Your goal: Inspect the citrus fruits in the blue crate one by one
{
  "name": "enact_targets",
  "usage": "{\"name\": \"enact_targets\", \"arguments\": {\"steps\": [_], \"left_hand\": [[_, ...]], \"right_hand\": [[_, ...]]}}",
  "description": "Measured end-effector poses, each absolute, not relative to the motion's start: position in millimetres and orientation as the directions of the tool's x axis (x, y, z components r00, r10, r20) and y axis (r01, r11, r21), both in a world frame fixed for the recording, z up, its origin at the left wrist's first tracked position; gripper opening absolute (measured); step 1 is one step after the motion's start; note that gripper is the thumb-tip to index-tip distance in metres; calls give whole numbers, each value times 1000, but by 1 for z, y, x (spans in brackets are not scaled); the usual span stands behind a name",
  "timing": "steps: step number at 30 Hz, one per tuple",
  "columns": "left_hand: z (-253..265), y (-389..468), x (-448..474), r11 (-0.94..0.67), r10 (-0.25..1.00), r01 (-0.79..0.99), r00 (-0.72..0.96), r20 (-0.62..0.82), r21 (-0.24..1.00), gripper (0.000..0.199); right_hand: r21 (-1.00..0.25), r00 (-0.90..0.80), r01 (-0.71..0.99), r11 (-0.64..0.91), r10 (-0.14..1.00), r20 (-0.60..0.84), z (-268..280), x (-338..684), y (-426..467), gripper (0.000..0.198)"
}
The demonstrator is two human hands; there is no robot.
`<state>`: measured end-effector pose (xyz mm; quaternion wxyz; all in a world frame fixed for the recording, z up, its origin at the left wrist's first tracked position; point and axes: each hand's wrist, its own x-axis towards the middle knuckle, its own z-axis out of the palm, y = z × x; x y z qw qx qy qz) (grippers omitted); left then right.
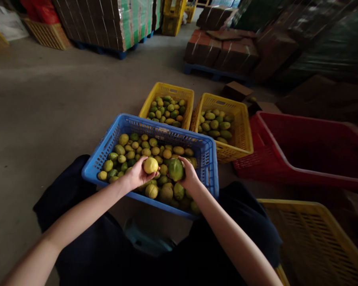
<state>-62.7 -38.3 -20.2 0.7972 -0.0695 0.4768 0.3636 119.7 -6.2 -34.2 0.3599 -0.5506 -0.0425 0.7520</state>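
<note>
My left hand point(136, 174) is closed around a yellow lemon point(151, 165), its palm turned up. Beside it, my right hand point(188, 173) grips a larger green lemon point(176, 170) from its right side. The two fruits are a short gap apart, both held over a blue plastic crate point(210, 167). In that crate lie many lemons, yellow to green, such as a yellowish lemon point(151, 191) near the front. The crate sits before my knees, and my forearms cross its near rim.
Behind the blue crate stand two yellow crates of lemons, a left yellow crate point(186, 93) and a right yellow crate point(241, 129). A red bin point(286, 167) is at the right, another yellow crate point(289, 203) at lower right. Farther back, stacked boxes point(203, 45) rest on pallets.
</note>
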Motion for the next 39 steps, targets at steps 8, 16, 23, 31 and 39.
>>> {"name": "enact_targets", "arguments": {"steps": [8,16,23,31,39], "left_hand": [[-27,-37,-63,727,535,-625,254,-806,286,33],[-26,-37,-64,741,531,-606,263,-806,290,34],[-25,-37,-64,744,544,-594,274,-793,305,32],[-25,-39,-64,744,549,-593,278,-788,308,31],[-24,-39,-64,739,545,-597,259,-797,312,31]], "right_hand": [[-529,-195,-514,-676,692,-695,-24,117,-9,15],[-455,-189,-523,-721,618,-763,-39,123,-5,20],[-480,-215,-510,-714,646,-732,-35,122,-7,21],[-484,-192,-464,-742,618,-762,-35,125,-2,17],[-450,-184,-520,-726,610,-771,-34,123,-3,17]]}}
